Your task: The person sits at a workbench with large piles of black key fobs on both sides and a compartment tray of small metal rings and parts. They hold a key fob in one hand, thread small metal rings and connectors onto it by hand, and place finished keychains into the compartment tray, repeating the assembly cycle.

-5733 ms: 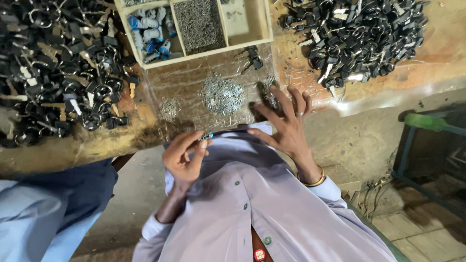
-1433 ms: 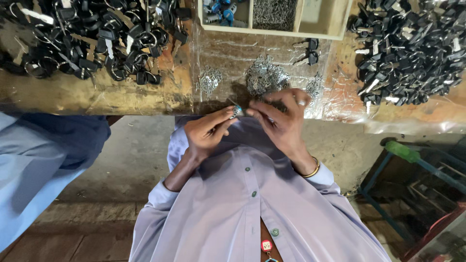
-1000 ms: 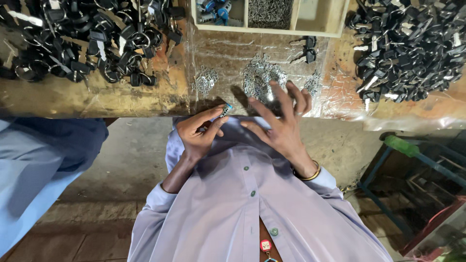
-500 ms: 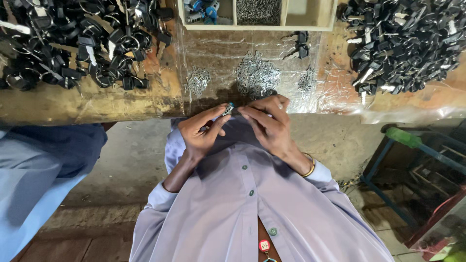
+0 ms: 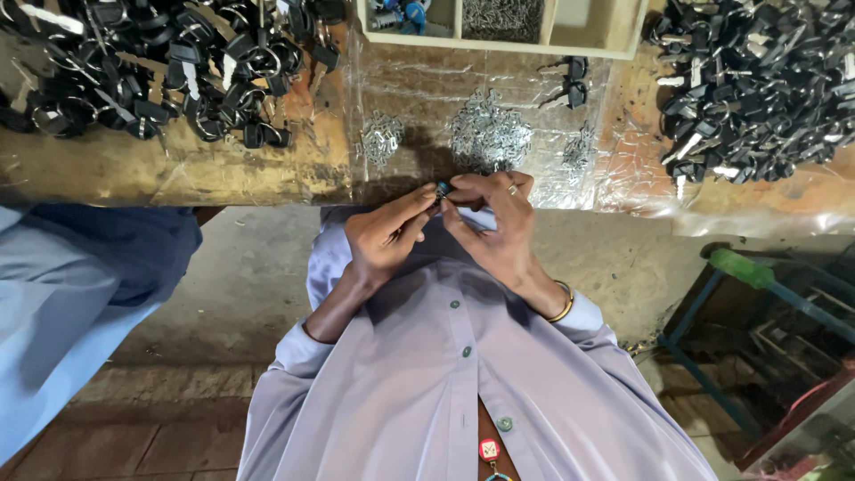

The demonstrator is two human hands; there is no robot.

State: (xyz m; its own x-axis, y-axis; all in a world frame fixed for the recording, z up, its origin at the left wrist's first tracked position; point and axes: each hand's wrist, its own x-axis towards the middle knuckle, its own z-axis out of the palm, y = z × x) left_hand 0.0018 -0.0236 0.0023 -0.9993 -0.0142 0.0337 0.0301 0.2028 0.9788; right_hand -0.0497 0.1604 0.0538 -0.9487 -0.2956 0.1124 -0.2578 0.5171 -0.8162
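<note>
Left hand (image 5: 385, 239): fingers pinch a small dark part (image 5: 441, 190), at the bench (image 5: 178, 169) edge.
Right hand (image 5: 494, 227): fingers closed on the same part from the other side.
Behind: small metal pieces (image 5: 488, 135) on clear plastic sheet (image 5: 419, 89).
Sides: heaps of black keys (image 5: 757, 80).
Top: wooden tray (image 5: 534, 43).

Wooden surface (image 5: 134, 169) is carrying two heaps of black keys (image 5: 160, 62) (image 5: 757, 80), a clear plastic sheet (image 5: 463, 89) with small metal-piece piles (image 5: 488, 134), and a compartmented tray (image 5: 499, 27).
</note>
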